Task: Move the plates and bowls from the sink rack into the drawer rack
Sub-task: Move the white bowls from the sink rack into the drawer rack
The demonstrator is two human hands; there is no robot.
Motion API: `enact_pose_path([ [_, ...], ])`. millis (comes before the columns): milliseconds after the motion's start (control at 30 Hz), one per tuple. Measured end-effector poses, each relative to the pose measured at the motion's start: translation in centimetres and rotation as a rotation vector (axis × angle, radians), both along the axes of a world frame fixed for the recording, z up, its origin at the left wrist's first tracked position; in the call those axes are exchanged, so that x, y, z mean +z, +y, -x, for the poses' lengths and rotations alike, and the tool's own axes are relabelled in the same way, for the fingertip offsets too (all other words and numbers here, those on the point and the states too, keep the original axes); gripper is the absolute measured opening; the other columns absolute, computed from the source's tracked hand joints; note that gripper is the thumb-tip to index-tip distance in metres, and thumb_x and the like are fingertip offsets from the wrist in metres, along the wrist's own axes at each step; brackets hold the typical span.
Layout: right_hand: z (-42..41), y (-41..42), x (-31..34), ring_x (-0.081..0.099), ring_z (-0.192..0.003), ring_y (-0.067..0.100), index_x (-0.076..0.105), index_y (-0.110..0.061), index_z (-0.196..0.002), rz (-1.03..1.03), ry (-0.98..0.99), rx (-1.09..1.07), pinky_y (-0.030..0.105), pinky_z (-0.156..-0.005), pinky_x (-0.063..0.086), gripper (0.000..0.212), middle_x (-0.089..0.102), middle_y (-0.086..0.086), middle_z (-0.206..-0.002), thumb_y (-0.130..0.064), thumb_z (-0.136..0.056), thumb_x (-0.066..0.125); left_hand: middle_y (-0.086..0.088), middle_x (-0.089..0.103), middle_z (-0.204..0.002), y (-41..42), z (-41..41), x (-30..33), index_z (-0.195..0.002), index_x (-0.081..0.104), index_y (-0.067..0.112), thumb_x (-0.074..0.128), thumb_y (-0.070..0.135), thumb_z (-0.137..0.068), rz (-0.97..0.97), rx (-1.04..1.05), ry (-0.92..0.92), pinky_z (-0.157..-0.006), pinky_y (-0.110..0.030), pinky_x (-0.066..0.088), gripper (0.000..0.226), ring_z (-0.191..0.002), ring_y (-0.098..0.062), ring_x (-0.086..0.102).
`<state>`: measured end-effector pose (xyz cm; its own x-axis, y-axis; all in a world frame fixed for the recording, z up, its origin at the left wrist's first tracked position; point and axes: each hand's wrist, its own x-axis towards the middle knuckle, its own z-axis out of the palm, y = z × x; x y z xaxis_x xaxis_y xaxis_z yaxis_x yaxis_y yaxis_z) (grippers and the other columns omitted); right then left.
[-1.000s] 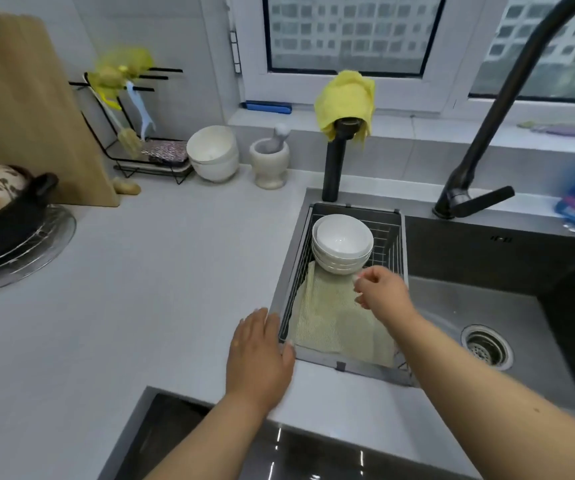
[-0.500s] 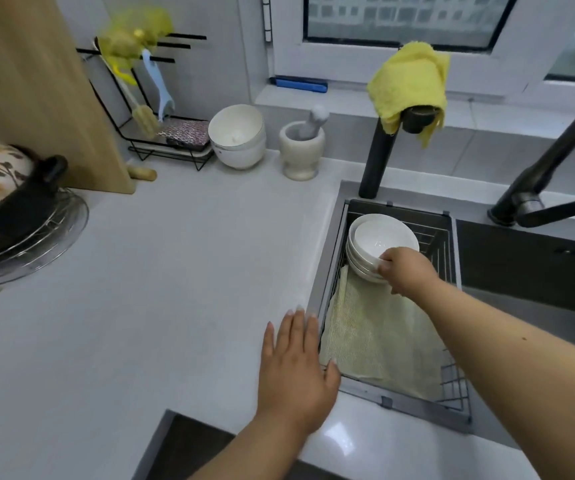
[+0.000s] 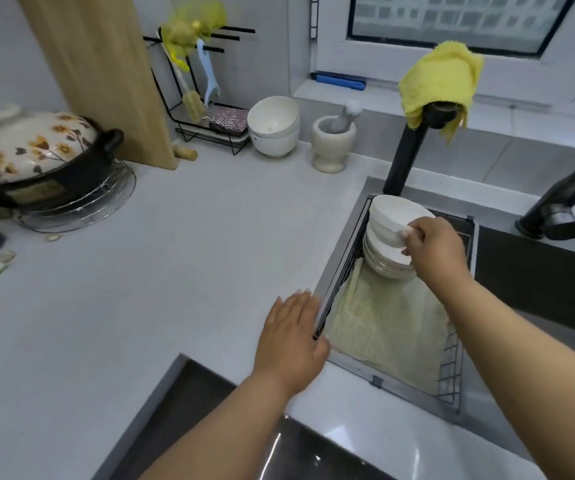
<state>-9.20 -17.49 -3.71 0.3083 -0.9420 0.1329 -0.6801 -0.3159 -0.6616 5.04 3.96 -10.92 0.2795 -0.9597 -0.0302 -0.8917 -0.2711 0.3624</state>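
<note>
The top bowl [image 3: 391, 223] is tipped up on the stack of bowls [image 3: 385, 261] at the far end of the sink rack [image 3: 450, 372], and the right hand [image 3: 433, 251] pinches its rim with curled fingers. The left hand [image 3: 291, 337] lies flat with straight fingers on the counter [image 3: 175, 271], just beside the near left edge of the sink rack, holding nothing. I think the step is picking up a bowl, so next it must be lifted clear of the stack and carried to the drawer rack, which I cannot see here.
</note>
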Motion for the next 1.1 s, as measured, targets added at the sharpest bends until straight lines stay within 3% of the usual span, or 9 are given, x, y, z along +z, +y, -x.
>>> enact_pose_path([
  [67,0.3,1.9,1.5,0.063,-0.078,0.023,0.064,-0.013,-0.089,0.024,-0.067,0.052,0.038,-0.071,0.055,0.015,0.065,0.007,-0.086,-0.024,-0.093,0.054,0.012,0.016,-0.156,0.8,-0.1,0.7,-0.153,0.011,0.025,0.042,0.042,-0.096,0.014,0.108,0.210,-0.119,-0.025,-0.003,0.067,-0.143,-0.003,0.006],
  [167,0.8,5.2,3.1,0.056,-0.077,0.018,0.063,-0.014,-0.085,0.015,-0.143,0.153,0.034,-0.069,0.049,0.010,0.058,0.001,-0.087,-0.022,-0.089,0.061,0.010,0.036,-0.149,1.7,0.1,2.5,-0.147,0.029,0.027,0.052,0.036,-0.095,0.094,0.350,0.631,-0.114,-0.028,0.025,0.057,-0.135,-0.007,0.033],
  [300,1.2,9.9,3.6,0.048,-0.068,0.005,0.058,-0.019,-0.080,0.010,-0.175,0.353,0.021,-0.063,0.042,0.013,0.052,-0.007,-0.080,-0.018,-0.082,0.071,-0.007,0.059,-0.125,2.0,1.0,6.2,-0.126,0.051,0.018,0.047,0.038,-0.098,0.246,0.736,1.164,-0.097,-0.032,0.046,0.035,-0.108,-0.018,0.059],
  [433,1.1,14.2,2.8,0.048,-0.065,0.003,0.060,-0.013,-0.074,0.025,-0.177,0.617,0.021,-0.058,0.041,0.020,0.050,-0.010,-0.074,-0.010,-0.071,0.080,-0.023,0.063,-0.114,4.9,2.6,8.6,-0.124,0.051,0.016,0.043,0.052,-0.096,0.438,0.847,1.578,-0.073,-0.041,0.058,0.047,-0.093,-0.033,0.069],
  [667,-0.7,21.7,2.0,0.055,-0.075,0.006,0.063,-0.019,-0.072,-0.105,-0.240,0.965,0.008,-0.062,0.041,0.014,0.056,-0.010,-0.083,-0.023,-0.080,0.074,-0.017,0.064,-0.118,14.7,4.9,8.8,-0.126,0.053,0.010,0.044,0.026,-0.097,0.654,1.110,1.506,-0.069,-0.040,0.058,0.034,-0.101,-0.032,0.067],
  [767,-2.3,25.4,2.1,0.055,-0.067,0.005,0.063,-0.030,-0.095,-0.296,-0.327,0.938,0.007,-0.068,0.042,0.015,0.049,-0.019,-0.104,-0.024,-0.084,0.069,-0.017,0.065,-0.116,19.2,5.7,9.2,-0.121,0.055,0.011,0.042,0.023,-0.097,0.783,1.228,1.466,-0.076,-0.046,0.058,0.030,-0.104,-0.033,0.064],
  [900,-4.3,30.3,1.7,0.059,-0.073,0.009,0.053,-0.039,-0.106,-0.607,-0.277,0.990,0.024,-0.072,0.051,0.031,0.053,-0.010,-0.106,-0.037,-0.081,0.070,-0.017,0.064,-0.116,25.3,6.9,9.5,-0.113,0.056,0.014,0.042,0.024,-0.097,0.931,1.384,1.423,-0.082,-0.051,0.056,0.023,-0.106,-0.034,0.063],
  [1000,-5.0,34.4,1.7,0.064,-0.084,0.018,0.052,-0.022,-0.119,-0.914,-0.160,1.075,0.032,-0.067,0.056,0.039,0.062,0.006,-0.105,-0.039,-0.086,0.065,-0.015,0.065,-0.111,29.8,8.1,9.8,-0.109,0.057,0.015,0.041,0.025,-0.098,1.054,1.456,1.392,-0.072,-0.045,0.058,0.022,-0.100,-0.032,0.064],
  [1100,-4.9,39.1,1.5,0.066,-0.084,0.024,0.053,-0.013,-0.116,-1.256,-0.114,1.131,0.039,-0.075,0.057,0.037,0.065,0.015,-0.107,-0.036,-0.088,0.060,-0.014,0.066,-0.106,34.0,9.5,9.7,-0.103,0.057,0.016,0.040,0.028,-0.099,1.123,1.534,1.337,-0.063,-0.039,0.056,0.021,-0.094,-0.030,0.065],
])
